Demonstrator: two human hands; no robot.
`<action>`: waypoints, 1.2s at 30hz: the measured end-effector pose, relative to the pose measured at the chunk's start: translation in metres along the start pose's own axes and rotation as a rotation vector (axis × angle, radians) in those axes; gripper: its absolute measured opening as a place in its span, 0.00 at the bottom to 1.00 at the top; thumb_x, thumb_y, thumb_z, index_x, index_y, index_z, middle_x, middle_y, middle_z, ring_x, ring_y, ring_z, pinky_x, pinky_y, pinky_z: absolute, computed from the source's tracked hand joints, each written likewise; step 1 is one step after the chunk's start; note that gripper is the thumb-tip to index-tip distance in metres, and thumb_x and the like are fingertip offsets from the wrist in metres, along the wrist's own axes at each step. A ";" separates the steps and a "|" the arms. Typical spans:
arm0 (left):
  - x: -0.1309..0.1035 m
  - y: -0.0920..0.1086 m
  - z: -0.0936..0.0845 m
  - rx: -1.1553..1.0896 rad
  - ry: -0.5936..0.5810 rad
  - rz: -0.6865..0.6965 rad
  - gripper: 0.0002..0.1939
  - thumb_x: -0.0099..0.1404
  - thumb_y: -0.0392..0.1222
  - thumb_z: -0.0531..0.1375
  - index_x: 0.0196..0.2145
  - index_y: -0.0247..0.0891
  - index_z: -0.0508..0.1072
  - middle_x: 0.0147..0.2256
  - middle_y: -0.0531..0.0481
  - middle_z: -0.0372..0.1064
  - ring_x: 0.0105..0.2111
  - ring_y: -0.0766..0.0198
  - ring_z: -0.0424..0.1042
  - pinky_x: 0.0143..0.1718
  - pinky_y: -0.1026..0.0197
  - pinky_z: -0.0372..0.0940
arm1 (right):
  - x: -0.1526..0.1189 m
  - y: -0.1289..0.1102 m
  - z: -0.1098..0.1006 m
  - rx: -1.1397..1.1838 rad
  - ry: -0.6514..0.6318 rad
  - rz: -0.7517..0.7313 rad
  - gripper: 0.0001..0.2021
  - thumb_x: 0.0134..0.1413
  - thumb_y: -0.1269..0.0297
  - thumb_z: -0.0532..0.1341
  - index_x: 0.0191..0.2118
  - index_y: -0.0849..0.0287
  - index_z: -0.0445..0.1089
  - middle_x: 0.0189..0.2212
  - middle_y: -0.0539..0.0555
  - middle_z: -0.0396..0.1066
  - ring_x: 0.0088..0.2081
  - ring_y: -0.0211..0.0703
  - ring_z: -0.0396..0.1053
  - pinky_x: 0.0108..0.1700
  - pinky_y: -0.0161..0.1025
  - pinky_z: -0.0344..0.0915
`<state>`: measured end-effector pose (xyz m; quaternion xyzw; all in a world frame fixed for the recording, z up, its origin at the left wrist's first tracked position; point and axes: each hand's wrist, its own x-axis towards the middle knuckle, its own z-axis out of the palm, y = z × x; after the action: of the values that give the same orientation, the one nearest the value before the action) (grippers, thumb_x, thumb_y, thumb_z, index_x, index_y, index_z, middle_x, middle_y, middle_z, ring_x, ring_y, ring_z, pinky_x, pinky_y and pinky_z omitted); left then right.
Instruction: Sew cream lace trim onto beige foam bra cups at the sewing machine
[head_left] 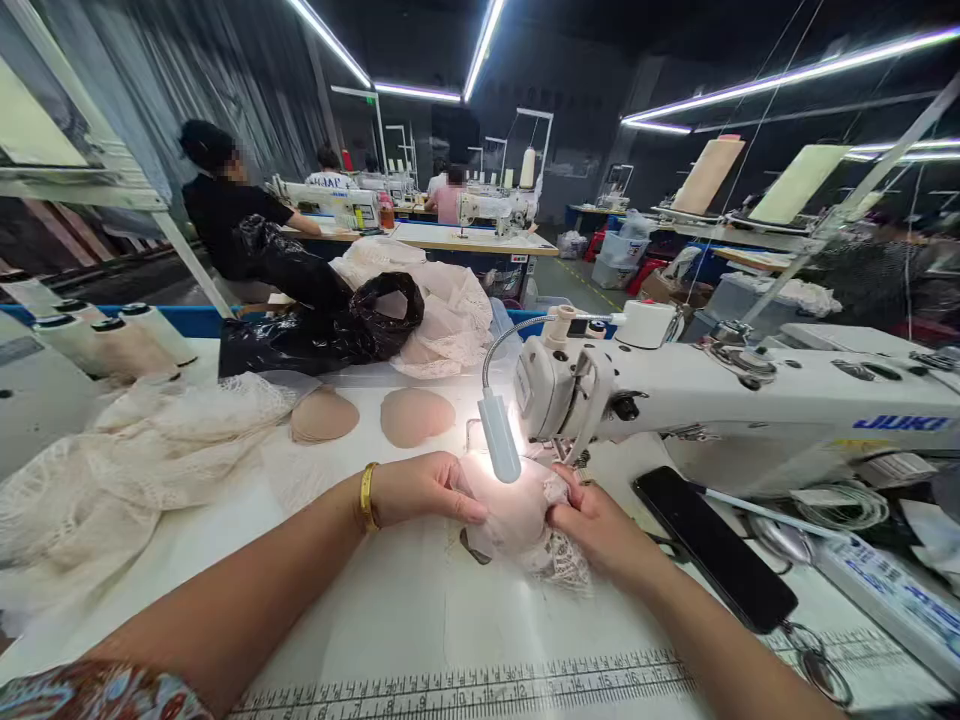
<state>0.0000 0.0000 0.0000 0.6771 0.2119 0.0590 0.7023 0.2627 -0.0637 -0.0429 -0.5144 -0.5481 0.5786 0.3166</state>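
Note:
A pale pink fabric piece with lace edging (510, 510) lies under the lit lamp (500, 438), in front of the sewing machine's needle area. My left hand (439, 490) pinches its left side between thumb and fingers. At its right side, my right hand (585, 510) grips the lacy edge with thumb and fingers closed. The white sewing machine head (551, 390) stands just behind the fabric. Two beige rounded pads, one on the left (324, 415) and one nearer the machine (416, 416), lie on the table behind my left hand.
Cream lace fabric (150, 450) is heaped at left, below thread cones (154, 330). A black plastic bag (300, 345) lies behind the pads. A black phone (716, 548) rests at right; a ruler strip (465, 690) runs along the front. Another person (225, 215) sits at back left.

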 end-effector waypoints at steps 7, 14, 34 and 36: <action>0.000 -0.001 0.002 -0.085 0.047 -0.009 0.19 0.63 0.58 0.69 0.30 0.37 0.85 0.33 0.45 0.82 0.37 0.55 0.79 0.45 0.57 0.72 | -0.010 -0.008 0.005 0.033 -0.088 -0.054 0.16 0.54 0.68 0.60 0.49 0.55 0.74 0.42 0.52 0.76 0.43 0.48 0.71 0.46 0.41 0.67; 0.001 -0.001 0.009 -0.284 0.082 -0.057 0.16 0.56 0.55 0.73 0.32 0.39 0.82 0.35 0.48 0.81 0.36 0.56 0.78 0.42 0.57 0.72 | -0.014 -0.007 0.003 -0.017 -0.176 -0.059 0.14 0.58 0.66 0.63 0.51 0.54 0.72 0.36 0.48 0.75 0.40 0.46 0.71 0.45 0.42 0.68; -0.057 0.000 0.044 -0.336 0.682 0.061 0.25 0.53 0.58 0.74 0.33 0.37 0.71 0.29 0.51 0.74 0.28 0.66 0.70 0.33 0.63 0.66 | -0.083 0.066 -0.062 -1.409 0.556 -0.622 0.16 0.70 0.65 0.49 0.42 0.60 0.74 0.32 0.61 0.74 0.32 0.55 0.69 0.39 0.53 0.69; -0.057 -0.001 0.045 -0.330 0.675 0.064 0.25 0.53 0.58 0.74 0.34 0.36 0.71 0.30 0.50 0.75 0.29 0.65 0.70 0.33 0.63 0.65 | -0.084 0.059 -0.047 -1.249 0.581 -0.563 0.16 0.71 0.63 0.48 0.41 0.59 0.72 0.33 0.62 0.74 0.33 0.56 0.71 0.39 0.52 0.70</action>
<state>-0.0347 -0.0626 0.0107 0.5035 0.3976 0.3342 0.6905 0.3413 -0.1397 -0.0729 -0.5710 -0.7802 -0.1030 0.2338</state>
